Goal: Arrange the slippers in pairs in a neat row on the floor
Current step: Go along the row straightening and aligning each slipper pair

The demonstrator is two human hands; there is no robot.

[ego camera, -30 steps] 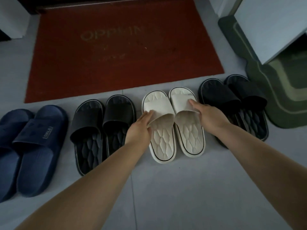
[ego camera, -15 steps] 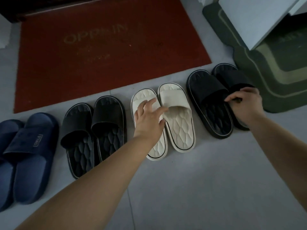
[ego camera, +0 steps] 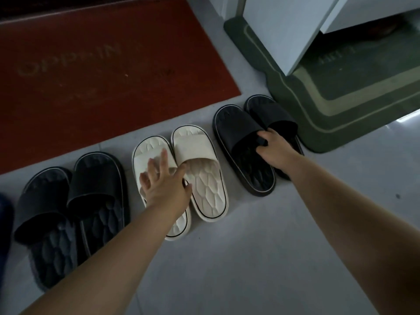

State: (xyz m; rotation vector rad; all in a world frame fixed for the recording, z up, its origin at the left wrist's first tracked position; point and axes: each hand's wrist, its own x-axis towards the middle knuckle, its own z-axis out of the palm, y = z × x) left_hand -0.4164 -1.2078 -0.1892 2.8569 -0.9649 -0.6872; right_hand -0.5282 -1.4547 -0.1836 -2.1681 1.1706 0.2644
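Pairs of slippers stand in a row on the grey floor. A black pair [ego camera: 100,189] is at the left, a cream pair [ego camera: 204,185] in the middle, and another black pair [ego camera: 238,130] at the right. My left hand [ego camera: 166,180] rests with spread fingers on the strap of the left cream slipper [ego camera: 147,151], its thumb toward the right cream one. My right hand [ego camera: 272,148] curls its fingers round the strap edge of the right black pair, between its two slippers. A navy slipper [ego camera: 4,223] barely shows at the left edge.
A red doormat [ego camera: 91,64] lies just beyond the row. A green mat [ego camera: 341,101] touches the far-right black slipper, with a white cabinet [ego camera: 284,30] standing over it. Bare grey floor [ego camera: 250,258] stretches in front of the slippers.
My right hand left the right cream slipper, moved to the right black pair and took hold of its strap. My left hand let go of the cream strap and lies spread on it.
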